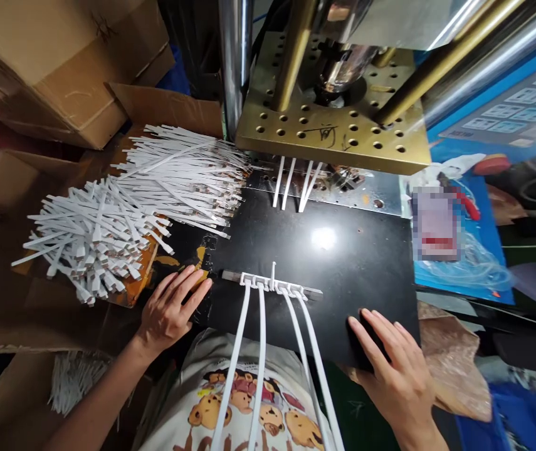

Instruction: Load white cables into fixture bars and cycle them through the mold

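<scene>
My left hand (172,307) rests at the left side of the black tabletop (366,257), its fingers stretched out and holding nothing. At the right edge of that top lies my right hand (392,360), fingers spread and likewise holding nothing. Between them is a thin metal bar (315,293) with a white moulded strip (272,283) on it. Several white cables (262,351) run from the strip down over my lap. Farther back, several white cable ends (287,185) stick out from under the brass-coloured press plate (333,141).
A large heap of white cables with connectors (108,232) lies on cardboard at the left. Cardboard boxes (74,62) stand behind it. At the right are a blue control panel (516,106), red-handled pliers (469,203), clear plastic scraps (474,269) and a brown bag (456,351).
</scene>
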`<state>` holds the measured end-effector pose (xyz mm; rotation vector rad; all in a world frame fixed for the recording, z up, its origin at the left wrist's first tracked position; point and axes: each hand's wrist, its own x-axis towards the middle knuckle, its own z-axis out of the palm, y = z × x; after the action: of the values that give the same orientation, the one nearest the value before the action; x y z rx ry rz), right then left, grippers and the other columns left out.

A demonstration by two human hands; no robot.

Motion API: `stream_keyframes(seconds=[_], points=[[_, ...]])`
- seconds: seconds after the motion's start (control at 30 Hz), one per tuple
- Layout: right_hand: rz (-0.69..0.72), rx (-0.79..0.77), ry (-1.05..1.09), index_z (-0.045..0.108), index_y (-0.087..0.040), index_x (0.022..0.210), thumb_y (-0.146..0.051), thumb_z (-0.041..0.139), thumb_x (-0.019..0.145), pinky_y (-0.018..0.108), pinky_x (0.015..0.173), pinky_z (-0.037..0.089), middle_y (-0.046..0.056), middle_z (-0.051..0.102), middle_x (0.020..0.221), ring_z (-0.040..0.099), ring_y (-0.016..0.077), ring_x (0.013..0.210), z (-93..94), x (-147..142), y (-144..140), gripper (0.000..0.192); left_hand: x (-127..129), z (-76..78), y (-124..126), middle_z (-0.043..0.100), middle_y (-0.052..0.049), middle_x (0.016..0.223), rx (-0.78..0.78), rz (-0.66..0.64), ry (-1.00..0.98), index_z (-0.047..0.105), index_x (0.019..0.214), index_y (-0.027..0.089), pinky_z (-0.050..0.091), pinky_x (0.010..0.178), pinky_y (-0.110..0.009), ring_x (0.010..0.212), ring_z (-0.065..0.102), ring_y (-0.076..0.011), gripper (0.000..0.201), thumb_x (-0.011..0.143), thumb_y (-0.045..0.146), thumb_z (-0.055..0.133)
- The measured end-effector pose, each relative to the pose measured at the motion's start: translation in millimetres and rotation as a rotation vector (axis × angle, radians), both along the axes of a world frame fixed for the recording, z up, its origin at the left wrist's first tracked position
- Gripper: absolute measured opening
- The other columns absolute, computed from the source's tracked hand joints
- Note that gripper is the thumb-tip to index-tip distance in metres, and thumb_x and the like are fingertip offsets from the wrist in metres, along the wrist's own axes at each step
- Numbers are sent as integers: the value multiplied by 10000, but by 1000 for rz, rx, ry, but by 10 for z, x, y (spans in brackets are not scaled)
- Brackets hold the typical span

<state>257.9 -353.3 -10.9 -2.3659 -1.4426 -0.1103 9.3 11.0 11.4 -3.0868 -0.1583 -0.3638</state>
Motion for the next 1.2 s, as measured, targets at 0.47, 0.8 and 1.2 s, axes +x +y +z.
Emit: stream_keyframes(seconds=[0.47,0.8,1.2], points=[[133,-41,245,442,-222,1479,-390,653,938,623,1137,374,174,516,1449,476,349,1357,518,1,439,604,257,258,27,523,-195,1406,-207,-107,40,388,1504,191,452,1034,-517,1280,535,-391,647,951,485,548],[543,-24,599,746,-200,992,-182,578,967,320,821,562,74,747,1024,699,199,902,473,666,1507,171,902,275,7,521,-14,883,-370,-100,124,577,972,177,491,701,-251,772,604,-141,137,996,110,460],[-102,432,860,641,-155,912,-153,563,825,237,653,540,-2,676,762,674,137,662,179,1183,1626,118,880,251,59,542,-21,854,-299,-187,101,582,951,201,452,693,-327,750,578,-179,169,1006,168,426]])
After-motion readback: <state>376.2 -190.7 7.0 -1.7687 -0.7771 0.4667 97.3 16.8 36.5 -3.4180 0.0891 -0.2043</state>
